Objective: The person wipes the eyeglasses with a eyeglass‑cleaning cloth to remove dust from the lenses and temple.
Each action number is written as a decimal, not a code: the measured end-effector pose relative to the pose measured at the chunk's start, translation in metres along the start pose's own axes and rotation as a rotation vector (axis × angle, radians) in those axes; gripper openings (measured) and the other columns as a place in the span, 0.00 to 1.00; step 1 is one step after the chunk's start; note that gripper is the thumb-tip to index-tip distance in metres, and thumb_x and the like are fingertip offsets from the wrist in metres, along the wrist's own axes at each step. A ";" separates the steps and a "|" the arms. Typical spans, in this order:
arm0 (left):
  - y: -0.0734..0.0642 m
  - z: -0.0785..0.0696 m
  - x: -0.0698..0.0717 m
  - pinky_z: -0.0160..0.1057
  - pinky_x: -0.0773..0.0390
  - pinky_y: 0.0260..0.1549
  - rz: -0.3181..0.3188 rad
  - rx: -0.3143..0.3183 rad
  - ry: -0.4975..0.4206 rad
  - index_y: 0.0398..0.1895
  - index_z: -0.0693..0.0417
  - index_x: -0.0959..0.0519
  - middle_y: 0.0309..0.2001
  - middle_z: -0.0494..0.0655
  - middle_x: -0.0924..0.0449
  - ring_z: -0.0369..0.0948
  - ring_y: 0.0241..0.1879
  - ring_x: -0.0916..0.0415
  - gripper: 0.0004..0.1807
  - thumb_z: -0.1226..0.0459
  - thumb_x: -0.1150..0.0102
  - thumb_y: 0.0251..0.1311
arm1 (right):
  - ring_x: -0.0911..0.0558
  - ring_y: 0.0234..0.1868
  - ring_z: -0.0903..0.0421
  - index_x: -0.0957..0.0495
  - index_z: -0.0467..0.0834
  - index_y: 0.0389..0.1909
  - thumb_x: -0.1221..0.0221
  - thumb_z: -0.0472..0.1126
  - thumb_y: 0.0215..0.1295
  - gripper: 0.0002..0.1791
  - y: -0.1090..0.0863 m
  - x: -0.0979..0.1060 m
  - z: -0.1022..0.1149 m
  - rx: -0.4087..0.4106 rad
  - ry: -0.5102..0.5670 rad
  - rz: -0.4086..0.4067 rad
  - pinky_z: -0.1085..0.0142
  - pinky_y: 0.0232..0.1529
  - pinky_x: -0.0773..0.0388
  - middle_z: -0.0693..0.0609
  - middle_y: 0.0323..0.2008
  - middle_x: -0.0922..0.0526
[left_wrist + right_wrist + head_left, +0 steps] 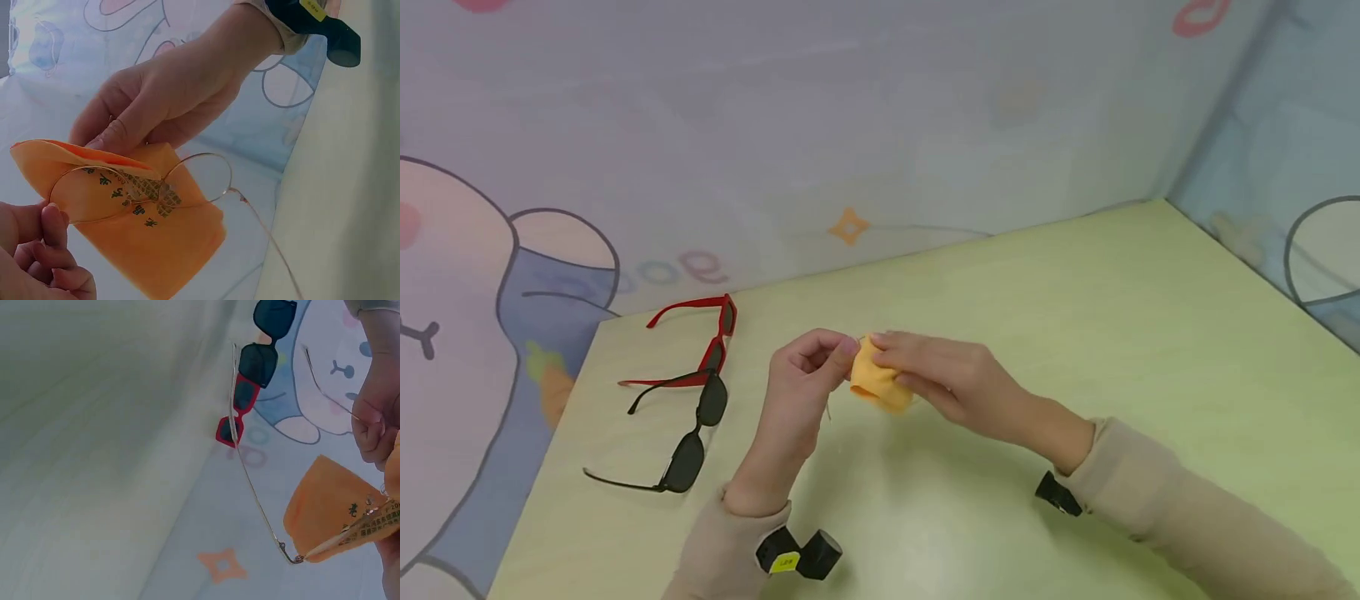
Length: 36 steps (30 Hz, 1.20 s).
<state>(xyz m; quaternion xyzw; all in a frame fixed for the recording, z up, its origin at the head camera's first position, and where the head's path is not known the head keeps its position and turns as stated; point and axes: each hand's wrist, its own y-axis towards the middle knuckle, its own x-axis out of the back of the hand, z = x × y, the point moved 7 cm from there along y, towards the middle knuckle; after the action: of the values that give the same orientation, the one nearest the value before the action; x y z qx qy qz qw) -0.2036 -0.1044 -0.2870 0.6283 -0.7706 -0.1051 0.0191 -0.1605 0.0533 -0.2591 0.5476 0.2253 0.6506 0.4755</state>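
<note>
Between my two hands is a pair of thin gold-rimmed eyeglasses (230, 178), its arms unfolded. My left hand (808, 367) pinches one end of the frame between thumb and fingers. With my right hand (962, 379) I hold a yellow-orange cleaning cloth (878, 379), with dark printed characters, against the glasses. In the left wrist view the cloth lies folded behind the lenses, the right thumb along its upper edge. One slender temple arm (253, 487) sticks out past the cloth in the right wrist view. The head view mostly hides the glasses behind cloth and fingers.
Left on the pale table (1112, 333) lie red-framed sunglasses (713, 357) and, nearer me, black sunglasses (685, 462), slightly overlapping with arms unfolded. A printed cartoon backdrop (887, 125) stands behind the table. Black wrist cameras (820, 554) sit by both sleeves.
</note>
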 end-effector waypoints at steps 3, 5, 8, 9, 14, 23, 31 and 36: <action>-0.001 0.003 -0.004 0.30 0.30 0.26 0.003 0.002 -0.022 0.22 0.50 0.20 0.21 0.41 0.25 0.36 0.23 0.31 0.14 0.75 0.46 0.61 | 0.22 0.53 0.48 0.24 0.32 0.51 0.49 0.44 0.69 0.19 -0.005 -0.008 0.008 0.045 -0.072 0.006 0.64 0.51 0.26 0.41 0.50 0.21; -0.002 0.004 -0.006 0.30 0.33 0.25 0.012 0.000 -0.031 0.21 0.47 0.21 0.20 0.40 0.26 0.35 0.22 0.33 0.16 0.76 0.47 0.61 | 0.22 0.53 0.48 0.24 0.32 0.51 0.49 0.45 0.70 0.21 -0.006 -0.007 0.010 0.053 -0.087 -0.007 0.64 0.51 0.26 0.41 0.50 0.21; -0.002 0.003 -0.008 0.29 0.32 0.25 0.018 -0.015 -0.039 0.21 0.47 0.21 0.21 0.39 0.26 0.34 0.23 0.33 0.16 0.76 0.47 0.60 | 0.22 0.53 0.48 0.24 0.32 0.51 0.50 0.46 0.70 0.21 -0.006 -0.006 0.013 0.072 -0.099 -0.024 0.63 0.51 0.26 0.40 0.50 0.21; -0.003 0.002 -0.008 0.29 0.31 0.25 0.017 -0.020 -0.043 0.22 0.47 0.21 0.21 0.39 0.26 0.34 0.23 0.33 0.16 0.76 0.48 0.60 | 0.22 0.53 0.47 0.24 0.32 0.51 0.50 0.46 0.70 0.21 -0.006 -0.005 0.015 0.078 -0.099 -0.029 0.62 0.51 0.26 0.39 0.50 0.21; -0.006 -0.002 -0.011 0.29 0.26 0.25 0.010 -0.026 -0.065 0.22 0.47 0.21 0.23 0.41 0.24 0.35 0.24 0.28 0.17 0.77 0.49 0.61 | 0.23 0.54 0.47 0.25 0.32 0.52 0.49 0.44 0.70 0.20 -0.004 -0.005 0.020 0.110 -0.098 -0.058 0.61 0.51 0.26 0.38 0.50 0.22; -0.013 -0.013 -0.020 0.28 0.26 0.20 0.052 -0.083 -0.149 0.24 0.44 0.20 0.24 0.40 0.23 0.34 0.21 0.27 0.18 0.74 0.52 0.64 | 0.23 0.53 0.46 0.23 0.30 0.48 0.47 0.39 0.69 0.16 0.006 -0.002 0.034 0.177 -0.099 -0.120 0.59 0.51 0.26 0.38 0.49 0.21; -0.018 -0.016 -0.021 0.28 0.27 0.27 0.087 -0.093 -0.206 0.25 0.43 0.20 0.25 0.38 0.24 0.33 0.25 0.30 0.07 0.62 0.41 0.60 | 0.19 0.47 0.48 0.20 0.31 0.41 0.45 0.32 0.65 0.09 0.011 0.002 0.051 0.308 -0.137 -0.152 0.60 0.48 0.24 0.39 0.42 0.17; -0.020 -0.018 -0.021 0.28 0.27 0.29 0.083 -0.092 -0.210 0.25 0.43 0.20 0.24 0.37 0.25 0.33 0.26 0.31 0.07 0.63 0.41 0.60 | 0.17 0.42 0.48 0.18 0.31 0.37 0.44 0.28 0.62 0.07 0.010 0.003 0.060 0.396 -0.173 -0.226 0.61 0.45 0.22 0.40 0.37 0.16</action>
<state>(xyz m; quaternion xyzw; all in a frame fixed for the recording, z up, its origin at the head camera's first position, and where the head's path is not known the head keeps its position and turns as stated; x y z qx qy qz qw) -0.1774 -0.0901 -0.2710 0.5799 -0.7880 -0.2048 -0.0283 -0.1079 0.0382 -0.2316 0.6551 0.3668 0.4871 0.4462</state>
